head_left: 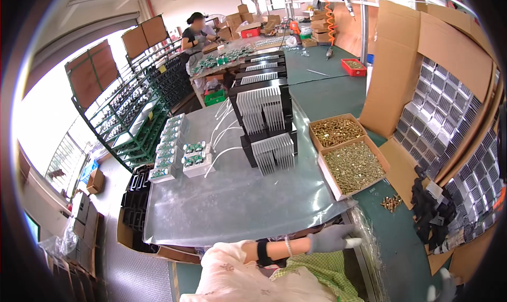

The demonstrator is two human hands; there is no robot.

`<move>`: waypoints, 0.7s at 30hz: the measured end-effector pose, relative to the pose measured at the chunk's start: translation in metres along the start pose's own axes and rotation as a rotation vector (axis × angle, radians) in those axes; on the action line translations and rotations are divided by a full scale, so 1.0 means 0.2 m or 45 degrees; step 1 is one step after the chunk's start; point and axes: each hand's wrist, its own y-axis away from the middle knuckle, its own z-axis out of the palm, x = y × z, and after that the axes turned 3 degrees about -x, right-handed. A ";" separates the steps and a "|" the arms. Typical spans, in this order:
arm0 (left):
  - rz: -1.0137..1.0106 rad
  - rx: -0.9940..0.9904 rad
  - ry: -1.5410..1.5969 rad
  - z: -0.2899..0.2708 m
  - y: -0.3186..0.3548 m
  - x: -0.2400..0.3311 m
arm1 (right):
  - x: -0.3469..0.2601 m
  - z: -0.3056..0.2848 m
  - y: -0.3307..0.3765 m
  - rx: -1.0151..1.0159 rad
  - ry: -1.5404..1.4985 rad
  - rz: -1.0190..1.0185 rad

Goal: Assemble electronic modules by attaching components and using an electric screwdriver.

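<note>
My left hand [330, 238], in a grey glove with pale fingertips, reaches across my body to the front right corner of a grey metal sheet [237, 201] on the bench. It is beside crumpled clear film [364, 233], and nothing shows in its grip. The wrist wears a bracelet and a black band. Only the gloved fingertips of my right hand [443, 289] show at the lower right edge. On the sheet stand stacked black and silver heat sinks [266, 128] and rows of small white modules with green circuit boards [182, 154], trailing white wires.
Two cardboard trays of brass screws [353, 164] sit right of the sheet, with loose screws [391, 201] nearby. Cartons of finned heat sinks [438, 112] and black parts [430, 207] fill the right. A green rack [137, 112] stands left. Another person [195, 35] works at the far bench.
</note>
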 end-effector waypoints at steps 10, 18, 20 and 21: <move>-0.104 0.902 -0.023 -0.36 0.31 -0.21 | -0.49 0.41 -0.62 -0.354 -0.535 -0.634; -0.139 0.832 0.055 -0.37 0.23 -0.24 | -0.44 0.56 -0.62 -0.614 -0.471 -0.621; -0.127 0.828 0.075 -0.35 0.20 -0.24 | -0.43 0.58 -0.61 -0.655 -0.469 -0.589; -0.096 0.814 0.083 -0.34 0.18 -0.23 | -0.42 0.58 -0.60 -0.692 -0.476 -0.551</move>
